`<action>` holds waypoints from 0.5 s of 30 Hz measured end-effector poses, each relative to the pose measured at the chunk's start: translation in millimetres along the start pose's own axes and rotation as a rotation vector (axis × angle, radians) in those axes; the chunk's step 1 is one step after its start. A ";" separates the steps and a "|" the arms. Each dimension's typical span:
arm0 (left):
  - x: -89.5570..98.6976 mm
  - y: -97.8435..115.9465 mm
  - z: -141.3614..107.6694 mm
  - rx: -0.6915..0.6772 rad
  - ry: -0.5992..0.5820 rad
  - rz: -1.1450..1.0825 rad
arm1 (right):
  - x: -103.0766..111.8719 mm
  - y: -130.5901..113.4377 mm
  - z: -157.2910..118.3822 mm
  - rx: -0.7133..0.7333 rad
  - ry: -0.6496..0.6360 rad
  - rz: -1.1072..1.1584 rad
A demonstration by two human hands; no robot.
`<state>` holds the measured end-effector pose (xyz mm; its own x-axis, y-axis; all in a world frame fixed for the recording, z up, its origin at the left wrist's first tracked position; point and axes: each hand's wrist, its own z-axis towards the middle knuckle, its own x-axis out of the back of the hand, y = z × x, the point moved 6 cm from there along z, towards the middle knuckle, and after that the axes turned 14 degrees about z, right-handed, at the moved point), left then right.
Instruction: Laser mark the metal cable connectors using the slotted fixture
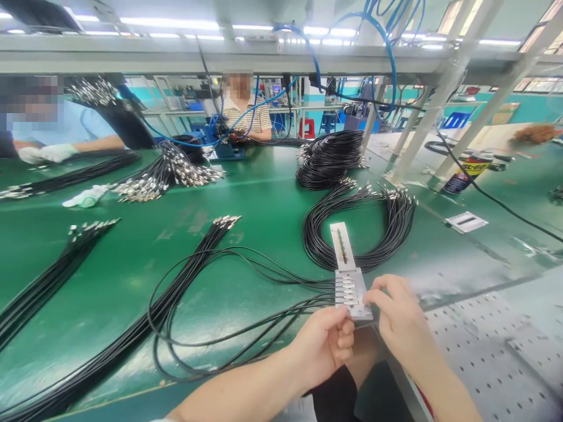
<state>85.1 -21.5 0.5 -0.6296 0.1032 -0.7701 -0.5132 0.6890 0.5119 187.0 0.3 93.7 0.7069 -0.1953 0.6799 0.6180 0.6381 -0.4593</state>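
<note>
Metal fixture point(360, 288) holds cable ends point(349, 288); left hand point(331, 339) curled at near edge, right hand point(399, 313) bent beside, cannot tell if gripping; better keep ends parallel.

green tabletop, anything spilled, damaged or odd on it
No spill shows. Pale, blotchy patches break the green tabletop's even colour beside the metal tips of the middle cable bundle; wear or residue, I can't tell.

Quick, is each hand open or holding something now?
Left hand: fingers curled, thumb at the metal fixture; grip can't be told.
Right hand: fingers bent, tips by the metal fixture; grip can't be told.
</note>
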 end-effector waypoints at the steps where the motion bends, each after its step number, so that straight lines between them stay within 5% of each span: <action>1: 0.2 0.2 0.4 0.000 0.001 -0.002 | -0.9 -0.5 1.3 0.007 -0.011 0.006; 15: 7.5 -6.1 10.4 0.082 -0.085 0.085 | -3.7 21.8 -11.6 0.209 0.014 -0.025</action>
<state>89.5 -17.5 -12.3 -0.6154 0.2219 -0.7564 -0.4083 0.7311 0.5466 201.8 6.3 74.6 0.6977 -0.2222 0.6811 0.5516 0.7732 -0.3129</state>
